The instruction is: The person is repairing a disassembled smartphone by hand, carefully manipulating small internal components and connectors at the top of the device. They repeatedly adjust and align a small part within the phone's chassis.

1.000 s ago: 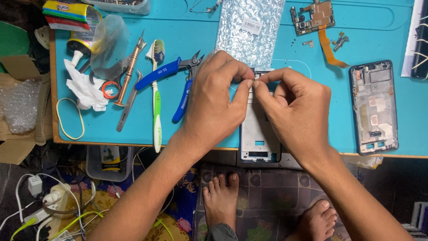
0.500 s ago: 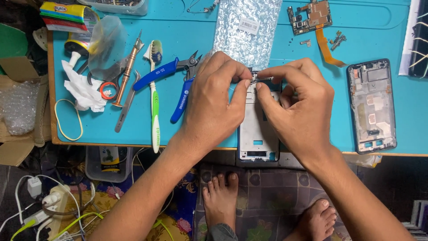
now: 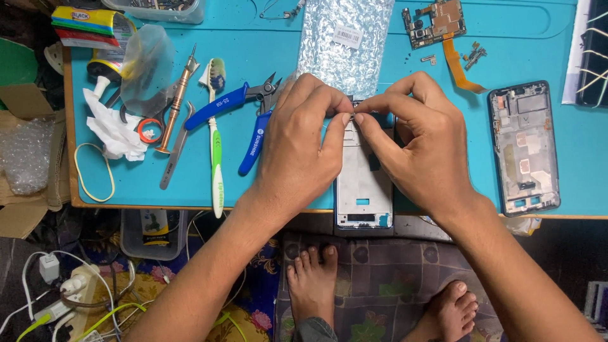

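Phone frame (image 3: 363, 190) flat on the table (image 3: 158, 183), long axis pointing away from the body, near end over the edge. Left hand (image 3: 297, 149) and right hand (image 3: 421, 149) equally near, grips narrow — fingertips pinched together at the far end, perhaps on something tiny.

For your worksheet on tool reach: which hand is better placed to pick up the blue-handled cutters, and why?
Probably the left hand: the blue-handled cutters lie just beside it on the mat. The right hand is on the far side of the phone frame and would have to cross over.
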